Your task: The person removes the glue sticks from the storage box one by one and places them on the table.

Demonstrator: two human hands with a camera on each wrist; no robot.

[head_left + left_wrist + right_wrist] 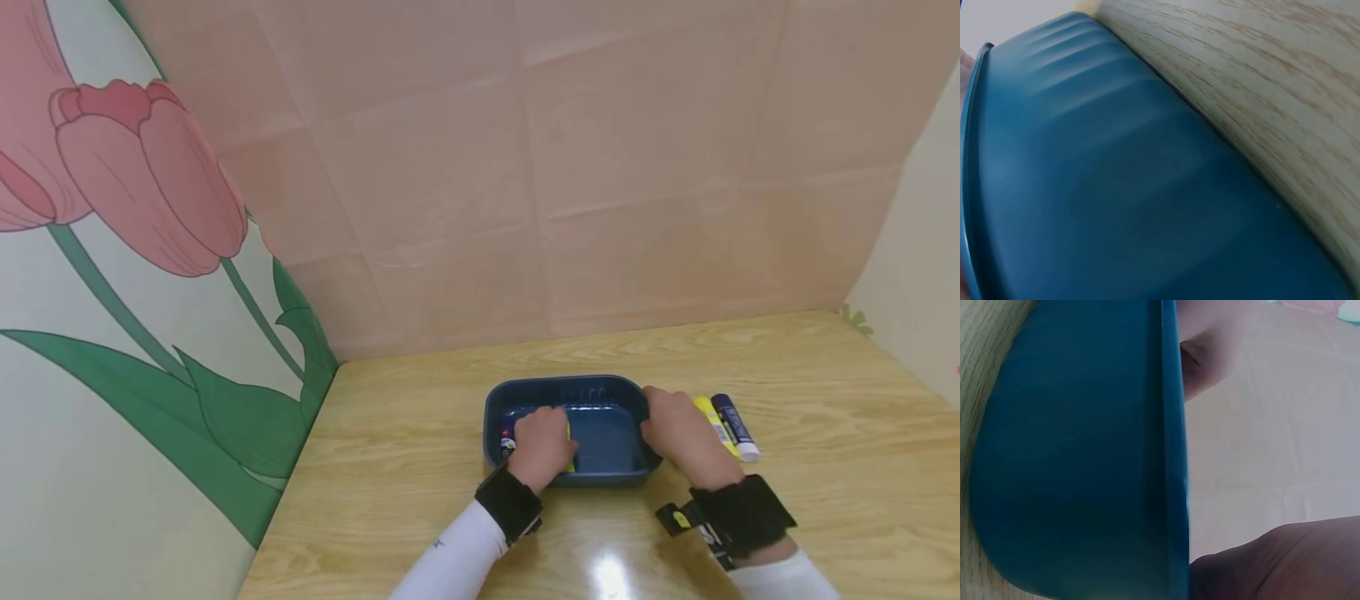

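Note:
A dark blue tray (pixel 570 385) sits on the wooden table near its front. My left hand (pixel 542 442) reaches into the tray's left half, fingers curled down over a yellow stick (pixel 569 454) that peeks out at its right side. Beside that hand, a small stick with a red and white end (pixel 507 439) lies in the tray. My right hand (pixel 675 433) grips the tray's right rim. The right wrist view shows the tray's outer wall (pixel 1085 456) with a fingertip (pixel 1207 359) over the rim. Only the tray wall (pixel 1116 206) fills the left wrist view.
A yellow stick (pixel 716 423) and a dark blue stick with a white cap (pixel 735 425) lie side by side on the table just right of my right hand. Pink panels stand behind the table (pixel 420 467); a tulip-printed panel closes the left side.

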